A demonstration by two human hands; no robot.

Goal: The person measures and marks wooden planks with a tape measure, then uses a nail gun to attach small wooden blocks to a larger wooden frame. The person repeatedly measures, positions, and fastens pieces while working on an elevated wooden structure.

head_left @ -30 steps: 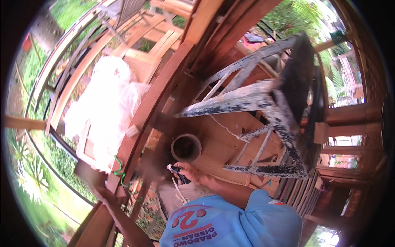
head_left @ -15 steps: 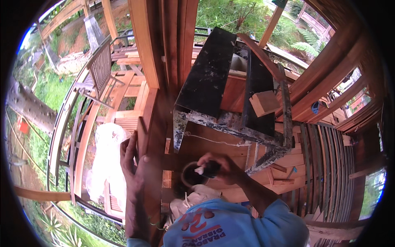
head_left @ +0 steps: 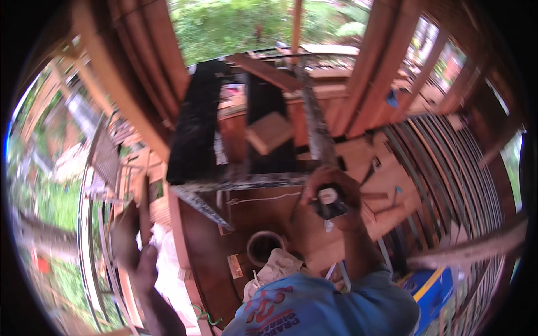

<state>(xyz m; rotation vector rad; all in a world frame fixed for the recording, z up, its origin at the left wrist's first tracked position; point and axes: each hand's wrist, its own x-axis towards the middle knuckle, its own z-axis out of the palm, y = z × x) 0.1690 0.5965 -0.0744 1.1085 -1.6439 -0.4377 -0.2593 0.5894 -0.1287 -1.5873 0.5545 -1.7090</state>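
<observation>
My left hand [head_left: 130, 242], blurred, is raised at the left with a thin brown wooden strip [head_left: 145, 206] between thumb and fingers. My right hand [head_left: 348, 193] is closed around a black hand-sized object [head_left: 332, 208] with a pale round patch; its exact kind is unclear. That hand is by the near right corner of a paint-spattered black stepped stand [head_left: 193, 134]. On the stand lie a short wooden block [head_left: 270, 133] and a longer reddish board [head_left: 266, 71]. Below, close to my body, sits a round dark-mouthed pot [head_left: 250, 246].
Long dark slats [head_left: 448, 179] lie in rows at the right. Wooden posts [head_left: 126, 84] rise at the left of the stand. A slatted chair [head_left: 103, 159] and white plastic sheeting [head_left: 163, 246] are at the left. A blue and yellow item [head_left: 430, 294] lies low right.
My right hand has moved from above the pot to the stand's right corner, carrying the black object. My left hand has shifted left with the strip. The view has turned right.
</observation>
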